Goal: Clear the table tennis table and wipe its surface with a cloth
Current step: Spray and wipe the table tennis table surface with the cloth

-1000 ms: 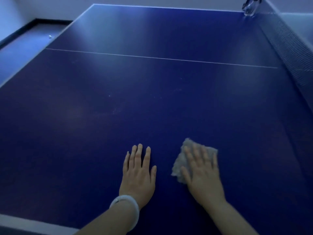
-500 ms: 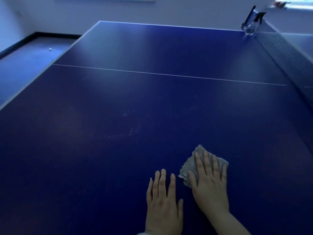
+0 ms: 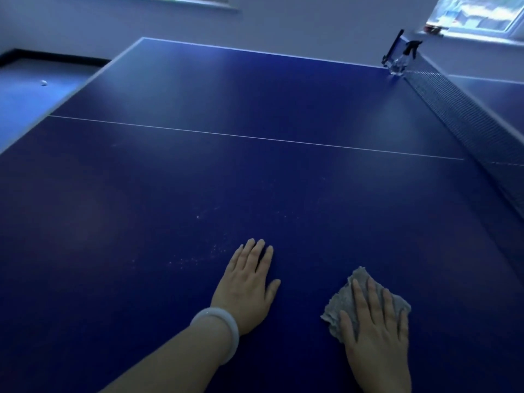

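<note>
The blue table tennis table (image 3: 255, 180) fills the view, with a thin white line running across it. A crumpled grey cloth (image 3: 341, 300) lies flat on the near right part of the surface. My right hand (image 3: 374, 333) presses down on the cloth with fingers spread, covering most of it. My left hand (image 3: 248, 285) rests flat on the bare table to the left of the cloth, palm down, fingers together, holding nothing. A pale bracelet sits on the left wrist. Faint pale specks dot the surface left of my left hand.
The net (image 3: 465, 117) runs along the right side, clamped at a post (image 3: 397, 56) at the far corner. A small white ball (image 3: 44, 82) lies on the floor beyond the table's left edge. Walls and windows stand behind.
The view has tilted up. My right hand has slid the cloth to the right, widening the gap to my left hand. The left hand stays flat on the table.
</note>
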{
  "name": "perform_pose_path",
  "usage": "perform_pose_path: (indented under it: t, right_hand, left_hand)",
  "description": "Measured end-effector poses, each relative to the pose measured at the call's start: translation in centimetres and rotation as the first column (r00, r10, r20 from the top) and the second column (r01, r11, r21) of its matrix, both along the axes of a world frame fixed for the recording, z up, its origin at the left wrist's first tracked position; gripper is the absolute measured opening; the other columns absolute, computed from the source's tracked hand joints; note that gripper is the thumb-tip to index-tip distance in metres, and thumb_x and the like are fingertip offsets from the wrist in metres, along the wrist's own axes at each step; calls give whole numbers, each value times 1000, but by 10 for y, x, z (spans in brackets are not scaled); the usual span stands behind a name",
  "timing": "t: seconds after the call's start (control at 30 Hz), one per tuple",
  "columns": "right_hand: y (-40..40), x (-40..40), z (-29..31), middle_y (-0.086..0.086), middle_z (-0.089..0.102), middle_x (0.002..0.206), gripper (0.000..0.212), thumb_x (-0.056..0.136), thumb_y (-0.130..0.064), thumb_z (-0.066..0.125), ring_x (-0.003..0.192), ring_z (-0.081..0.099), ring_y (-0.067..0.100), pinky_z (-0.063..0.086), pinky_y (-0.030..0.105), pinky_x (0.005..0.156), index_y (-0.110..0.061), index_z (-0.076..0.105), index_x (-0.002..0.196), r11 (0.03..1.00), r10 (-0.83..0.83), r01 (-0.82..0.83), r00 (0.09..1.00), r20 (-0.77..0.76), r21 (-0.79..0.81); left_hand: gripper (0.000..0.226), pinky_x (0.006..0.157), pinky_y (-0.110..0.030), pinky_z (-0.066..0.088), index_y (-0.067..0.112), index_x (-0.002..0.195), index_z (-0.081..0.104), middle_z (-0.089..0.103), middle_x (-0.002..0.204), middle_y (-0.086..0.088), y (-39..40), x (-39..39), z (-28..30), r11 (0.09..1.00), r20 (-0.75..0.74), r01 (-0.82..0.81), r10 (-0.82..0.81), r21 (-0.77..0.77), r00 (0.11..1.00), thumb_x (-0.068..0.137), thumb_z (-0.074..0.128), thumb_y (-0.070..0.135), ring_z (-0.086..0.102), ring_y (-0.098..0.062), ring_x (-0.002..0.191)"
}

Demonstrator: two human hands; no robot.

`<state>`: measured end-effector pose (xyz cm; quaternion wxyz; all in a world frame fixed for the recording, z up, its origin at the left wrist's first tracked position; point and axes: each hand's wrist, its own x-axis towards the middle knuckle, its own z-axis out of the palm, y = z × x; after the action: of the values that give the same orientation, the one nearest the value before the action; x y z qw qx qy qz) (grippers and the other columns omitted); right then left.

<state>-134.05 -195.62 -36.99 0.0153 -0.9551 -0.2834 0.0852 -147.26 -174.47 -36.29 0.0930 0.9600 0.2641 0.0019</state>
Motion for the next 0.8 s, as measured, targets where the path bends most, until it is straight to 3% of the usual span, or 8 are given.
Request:
perform_pose_path:
  t: [0.1,0.27,0.4,0.5,0.6,0.67,0.73,0.8]
  right_hand:
    - [0,24,2,-12,-29,157,65,82,-63,-13,147,-21,15,-14,46,119,-43,-32,141,997,-81,82,996,-23,16]
    - [28,96,8,-2,-11,164,64,97,-57,7,150,-11,22,-10,52,119,-34,-10,154,976,-215,217,974,-66,22]
    - [86,143,12,3,-12,164,67,99,-58,10,150,-12,27,-11,57,117,-28,-4,156,935,-353,356,929,-107,5]
    - [147,150,17,4,-13,163,67,98,-59,11,149,-15,29,-16,56,115,-29,-5,156,979,-200,203,966,-167,0]
    - [170,140,8,-5,-21,161,64,98,-60,10,148,-21,22,-23,47,112,-35,-10,154,972,234,-232,962,-139,27]
    - [156,152,1,-13,-26,157,66,91,-66,1,145,-26,14,-24,43,112,-39,-13,151,919,394,-394,910,-129,26]
    - [137,184,2,-12,-22,159,66,93,-64,3,147,-21,14,-19,46,115,-39,-11,151,945,324,-326,937,-133,8]
    - [125,223,9,-4,-12,163,63,99,-56,15,150,-12,21,-11,52,118,-33,-4,155,995,93,-96,986,-137,-16]
  left_hand:
    - [72,116,-32,-19,22,156,-2,-6,163,1,-2,0,-4,1000,15,-1,1,-1,1000,93,-1,58,-15,-15,149]
    - [73,115,-32,-19,24,156,1,-2,164,2,-2,0,-2,999,37,-22,24,-31,999,91,-2,58,-15,-13,148]
    - [72,114,-31,-21,26,156,0,-4,163,4,-2,1,0,998,51,-36,38,-43,998,91,-2,58,-19,-10,146]
    - [69,117,-37,-12,24,156,10,6,163,2,-2,1,3,997,39,-51,53,-57,998,95,7,56,-14,-11,146]
    - [67,117,-37,-12,27,155,8,4,163,5,-1,0,3,994,22,-58,61,-90,998,95,10,57,-16,-9,145]
    - [64,118,-42,9,24,152,29,26,158,1,0,1,8,995,-31,-57,55,-82,998,96,23,54,11,-14,148]
    - [59,116,-40,27,21,143,47,45,148,-1,-1,1,11,997,-28,-55,53,-50,998,94,34,51,36,-18,140]
    - [59,119,-38,24,20,142,48,46,148,-1,-2,1,12,998,-8,-47,47,-32,999,94,36,50,39,-19,139]
